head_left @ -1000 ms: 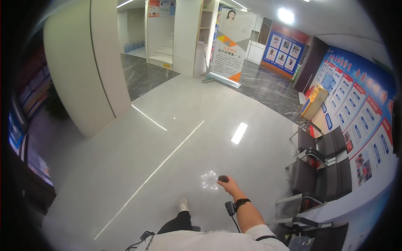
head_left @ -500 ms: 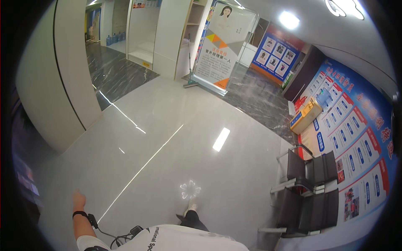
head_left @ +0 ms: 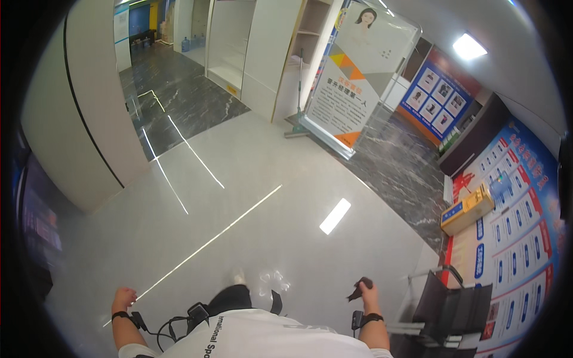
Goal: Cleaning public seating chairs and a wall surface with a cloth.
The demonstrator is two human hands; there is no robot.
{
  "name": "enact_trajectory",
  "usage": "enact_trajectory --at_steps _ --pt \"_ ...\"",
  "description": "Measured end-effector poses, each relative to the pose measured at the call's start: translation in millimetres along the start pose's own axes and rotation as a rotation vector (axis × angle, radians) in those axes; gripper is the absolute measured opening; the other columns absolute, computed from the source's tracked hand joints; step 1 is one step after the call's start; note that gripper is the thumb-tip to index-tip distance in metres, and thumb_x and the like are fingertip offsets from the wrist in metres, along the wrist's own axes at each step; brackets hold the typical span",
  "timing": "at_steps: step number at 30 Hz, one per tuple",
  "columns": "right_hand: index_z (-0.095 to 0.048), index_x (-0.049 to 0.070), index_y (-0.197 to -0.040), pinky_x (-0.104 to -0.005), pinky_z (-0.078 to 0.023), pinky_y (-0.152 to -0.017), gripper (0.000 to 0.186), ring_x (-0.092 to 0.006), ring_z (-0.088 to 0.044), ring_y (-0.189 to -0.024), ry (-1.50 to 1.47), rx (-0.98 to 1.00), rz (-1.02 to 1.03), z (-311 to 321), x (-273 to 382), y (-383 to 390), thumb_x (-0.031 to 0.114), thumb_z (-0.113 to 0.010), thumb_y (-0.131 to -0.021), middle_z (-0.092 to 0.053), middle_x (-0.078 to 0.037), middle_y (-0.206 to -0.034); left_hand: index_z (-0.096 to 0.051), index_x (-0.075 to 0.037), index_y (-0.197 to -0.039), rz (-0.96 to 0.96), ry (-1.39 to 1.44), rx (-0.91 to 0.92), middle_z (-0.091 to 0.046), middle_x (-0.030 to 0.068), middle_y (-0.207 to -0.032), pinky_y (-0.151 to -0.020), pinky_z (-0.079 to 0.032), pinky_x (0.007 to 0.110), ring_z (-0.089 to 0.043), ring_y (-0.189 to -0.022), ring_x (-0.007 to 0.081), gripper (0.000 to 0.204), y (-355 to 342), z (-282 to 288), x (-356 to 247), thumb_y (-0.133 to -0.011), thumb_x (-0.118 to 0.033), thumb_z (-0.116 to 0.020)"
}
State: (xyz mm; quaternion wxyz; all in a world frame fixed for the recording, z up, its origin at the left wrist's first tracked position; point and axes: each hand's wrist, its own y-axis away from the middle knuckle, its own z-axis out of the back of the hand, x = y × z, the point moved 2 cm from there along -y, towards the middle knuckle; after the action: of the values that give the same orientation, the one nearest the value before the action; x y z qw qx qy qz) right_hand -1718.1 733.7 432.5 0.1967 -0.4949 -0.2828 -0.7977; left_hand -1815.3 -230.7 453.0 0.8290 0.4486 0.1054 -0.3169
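My left hand (head_left: 125,296) hangs at the lower left above the grey floor, its fingers curled in, with nothing visible in them. A black band with a small device circles that wrist, and a cable runs from it toward my waist. At the lower right my right hand (head_left: 371,295) is closed around a dark, crumpled piece of cloth (head_left: 359,290); its exact kind is not clear. A similar band and small box sit on the right wrist. Neither hand touches furniture. Black chairs stand nearest to the right one.
Black chairs (head_left: 444,304) and a yellow box with a blue water bottle (head_left: 468,210) line the poster wall at right. Ahead stand a banner (head_left: 358,77) and a mop (head_left: 298,113). A pale cabinet (head_left: 89,113) rises at left; dark marble flooring (head_left: 185,98) lies beyond.
The scene has shifted right and come closer. My right hand has entered the view with the dark cloth in it. A different foot shows forward; the left hand stays low at left.
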Motion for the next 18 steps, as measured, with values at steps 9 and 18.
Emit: enact_trajectory --at_steps 9,18 --pt "-0.071 0.0 -0.102 -0.0379 -0.055 -0.071 0.022 -0.0241 -0.067 -0.082 0.05 0.139 -0.112 -140 34 -131 0.007 -0.073 -0.081 -0.071 -0.011 -0.09 -0.067 -0.003 -0.093 0.234 0.377 0.051 -0.067 0.0134 -0.074 -0.05 -0.046 0.038 -0.064 -0.062 0.0245 0.019 -149 -28 -141 -0.091 -0.019 -0.057" --pt "-0.066 0.003 -0.123 -0.0383 -0.053 -0.094 0.031 -0.0214 -0.065 -0.11 0.541 0.402 -0.472 -246 171 -256 0.011 -0.064 -0.093 -0.071 -0.014 -0.111 -0.067 -0.006 -0.122 -0.258 -0.431 -0.76 -0.061 0.0234 -0.132 -0.102 -0.048 0.046 -0.056 -0.125 0.0359 0.044 -312 -6 -486 -0.089 -0.033 -0.06"
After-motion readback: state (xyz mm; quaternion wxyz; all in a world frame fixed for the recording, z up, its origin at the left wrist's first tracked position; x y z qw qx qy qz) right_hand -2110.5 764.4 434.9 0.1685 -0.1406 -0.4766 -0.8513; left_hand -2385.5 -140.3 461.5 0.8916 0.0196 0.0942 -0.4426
